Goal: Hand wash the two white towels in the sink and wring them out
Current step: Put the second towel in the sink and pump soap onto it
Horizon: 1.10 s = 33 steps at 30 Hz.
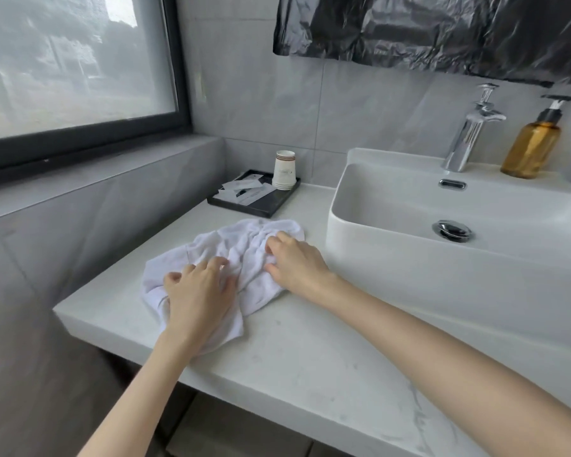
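1. Forearms come first in my view, both stretched forward over the white marble-veined stone countertop [294, 357], because the cloth lies towards its far left part.
2. My left hand [198, 291] sits on the near side of the heap, fingers spread and bent with the tips dug into the fabric, so I can gather it.
3. My right hand [297, 262] is just beyond it and nearer the basin, fingers curled under and bunching folds of cloth.
4. Between and under both hands lie the crumpled white terry towels [225, 239], flat on the counter just left of the basin. I cannot tell where one ends and the other begins.
5. I judge this as the pick-up step, with washing not yet begun. The white rectangular ceramic sink [335, 206] shows no water.
6. Behind the towels a black rectangular tray [241, 207] holds sachets and a stack of white paper cups [284, 169], kept clear of splashes.
7. At the sink's back edge stand a chrome faucet [472, 127] and an amber pump soap bottle [531, 146], handy for lathering.
8. Grey tiles line the walls, with a dark-framed frosted window [73, 61] on the left. Crinkled black plastic sheeting [442, 28] hangs above the basin.
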Each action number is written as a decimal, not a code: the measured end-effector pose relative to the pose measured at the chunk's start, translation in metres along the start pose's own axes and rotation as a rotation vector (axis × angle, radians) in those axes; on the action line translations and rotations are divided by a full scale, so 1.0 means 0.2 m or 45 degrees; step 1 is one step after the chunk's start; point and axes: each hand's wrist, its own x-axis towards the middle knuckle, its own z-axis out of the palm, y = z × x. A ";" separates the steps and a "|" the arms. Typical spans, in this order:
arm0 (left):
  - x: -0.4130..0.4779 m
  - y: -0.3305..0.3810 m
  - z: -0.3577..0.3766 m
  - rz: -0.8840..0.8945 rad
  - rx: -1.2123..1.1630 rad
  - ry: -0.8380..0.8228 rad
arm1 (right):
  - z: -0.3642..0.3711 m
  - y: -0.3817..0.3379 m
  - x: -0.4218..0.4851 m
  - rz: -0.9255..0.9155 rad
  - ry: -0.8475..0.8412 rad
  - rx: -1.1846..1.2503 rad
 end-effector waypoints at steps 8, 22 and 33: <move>0.15 0.07 -0.14 -0.100 -0.504 0.069 | -0.22 -0.01 0.06 -0.063 0.315 0.246; 0.79 0.93 -0.98 0.366 -1.554 0.366 | -1.32 0.44 0.18 0.039 1.309 0.910; 0.88 1.75 -1.08 0.680 -1.771 0.120 | -1.78 1.07 -0.26 0.081 1.558 0.558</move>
